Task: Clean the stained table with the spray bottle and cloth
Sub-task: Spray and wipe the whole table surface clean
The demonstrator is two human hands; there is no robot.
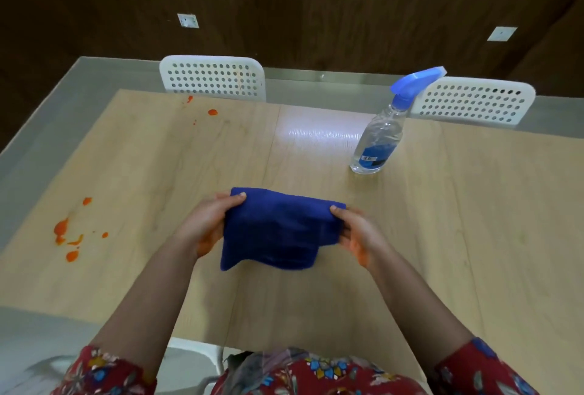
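A folded dark blue cloth (278, 230) hangs between my two hands above the middle of the light wooden table (442, 220). My left hand (208, 224) pinches its left edge and my right hand (354, 230) pinches its right edge. A clear spray bottle (379, 138) with a blue trigger head stands upright on the table, beyond and to the right of the cloth. Orange stains (68, 233) spread near the table's left edge, and smaller orange spots (212, 112) lie at the far left.
Two white perforated chair backs stand at the table's far side, one at the left (211, 78) and one at the right (474, 100). A dark wooden wall rises behind them. A white chair (192, 360) sits below the near edge.
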